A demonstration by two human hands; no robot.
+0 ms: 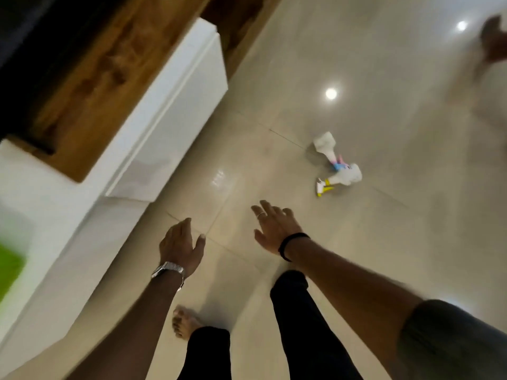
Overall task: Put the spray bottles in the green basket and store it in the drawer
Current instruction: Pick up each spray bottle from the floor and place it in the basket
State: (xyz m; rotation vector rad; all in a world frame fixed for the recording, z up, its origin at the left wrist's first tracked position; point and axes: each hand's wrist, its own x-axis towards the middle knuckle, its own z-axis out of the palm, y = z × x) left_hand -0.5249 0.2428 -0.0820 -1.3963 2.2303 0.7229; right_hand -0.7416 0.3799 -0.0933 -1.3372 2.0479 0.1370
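Observation:
Two white spray bottles lie on their sides on the glossy tiled floor: one with a blue and pink trigger head, the other with a yellow trigger head just in front of it. They touch or nearly touch. My right hand hovers open a short way before them, with a ring and a black wristband. My left hand, with a metal watch, is open beside it and holds nothing. A blurred green basket shows at the far left edge, inside the white cabinet's opening.
A white low cabinet with a wooden top runs along the left. My legs in dark trousers and a bare foot stand on the floor. A blurred brown and white shape is at the top right.

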